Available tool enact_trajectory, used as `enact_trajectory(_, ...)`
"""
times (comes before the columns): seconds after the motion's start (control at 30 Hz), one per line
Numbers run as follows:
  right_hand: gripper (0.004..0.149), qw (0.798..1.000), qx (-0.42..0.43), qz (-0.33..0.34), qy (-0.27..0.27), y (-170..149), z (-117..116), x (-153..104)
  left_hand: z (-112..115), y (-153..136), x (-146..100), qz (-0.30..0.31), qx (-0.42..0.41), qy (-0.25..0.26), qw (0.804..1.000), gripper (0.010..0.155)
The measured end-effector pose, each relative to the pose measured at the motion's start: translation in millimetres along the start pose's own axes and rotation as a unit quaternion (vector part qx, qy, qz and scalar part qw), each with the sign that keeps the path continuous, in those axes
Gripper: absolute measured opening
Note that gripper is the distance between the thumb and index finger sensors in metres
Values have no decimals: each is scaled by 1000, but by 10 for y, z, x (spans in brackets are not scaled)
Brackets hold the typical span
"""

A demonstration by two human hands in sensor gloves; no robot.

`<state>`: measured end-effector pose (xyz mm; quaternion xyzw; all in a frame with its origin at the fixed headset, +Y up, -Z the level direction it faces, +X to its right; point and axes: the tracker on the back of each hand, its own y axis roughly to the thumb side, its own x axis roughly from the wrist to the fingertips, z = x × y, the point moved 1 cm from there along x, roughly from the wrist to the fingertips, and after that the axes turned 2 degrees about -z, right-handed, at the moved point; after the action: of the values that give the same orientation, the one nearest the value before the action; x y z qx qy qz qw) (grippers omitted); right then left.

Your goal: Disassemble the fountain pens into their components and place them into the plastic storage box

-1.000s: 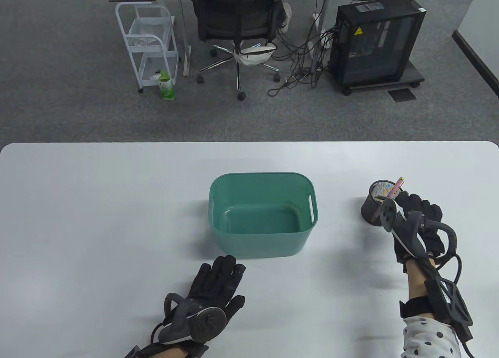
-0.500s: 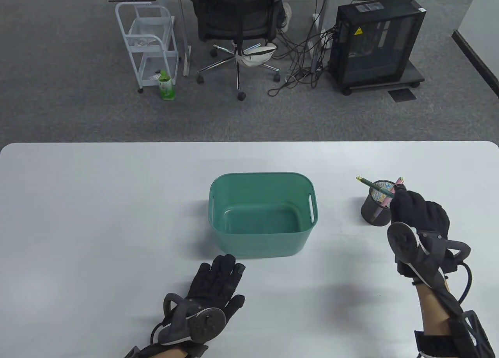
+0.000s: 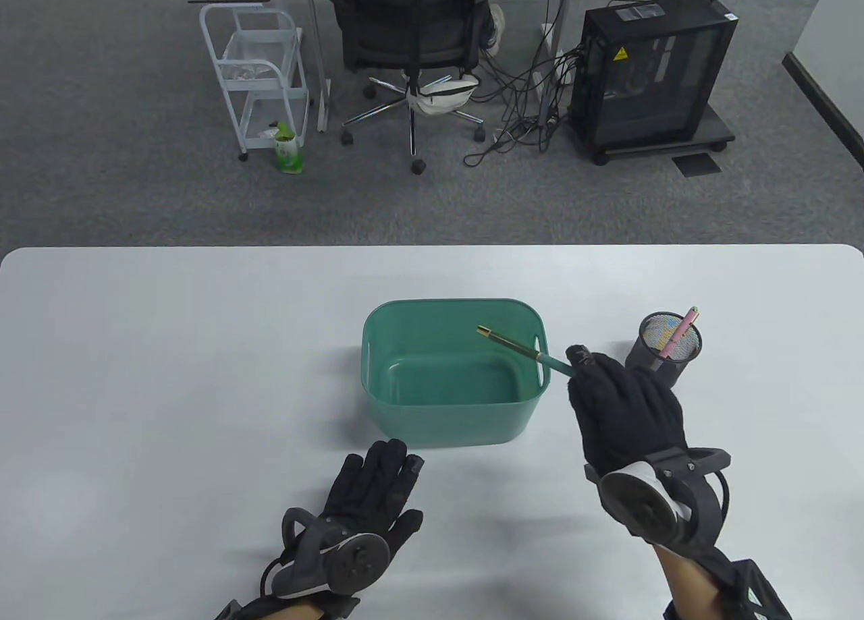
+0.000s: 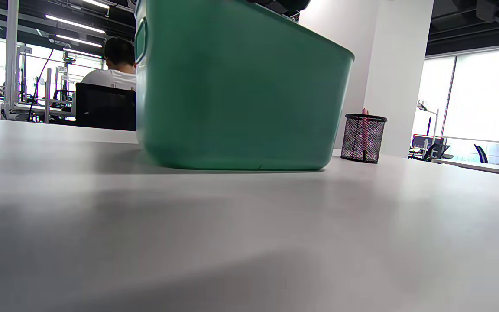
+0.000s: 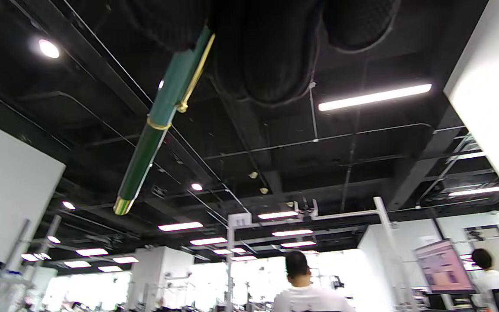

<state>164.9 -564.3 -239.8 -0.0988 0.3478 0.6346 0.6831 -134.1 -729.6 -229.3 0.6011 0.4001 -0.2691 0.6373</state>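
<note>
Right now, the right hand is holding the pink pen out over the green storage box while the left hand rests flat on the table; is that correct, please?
Not quite: the pen in the right hand is the green pen, as the table view shows. The pink pen stands in the mesh cup. The rest holds: it reaches over the green storage box, and the left hand rests flat.

Black sensor gloves on left hand (image 3: 378, 492) and right hand (image 3: 624, 414), grey disc-faced trackers, black wrist cables.

storage box (image 3: 453, 417) mid-table, pen holder (image 3: 663, 350) right
</note>
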Motion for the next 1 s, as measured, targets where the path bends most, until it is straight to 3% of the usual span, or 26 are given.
enact_trajectory(0.43,42,992,123,17,-24,318,134,-222,-7,0,-5,-1,2,1,1000,69)
enact_trajectory(0.77,42,990,136,26,-15,290,107,-270,1,22,0,5,13,0,1000,69)
enact_trajectory(1.0,42,990,140,30,-5,270,69,-269,-290,117,-34,6,31,73,997,70)
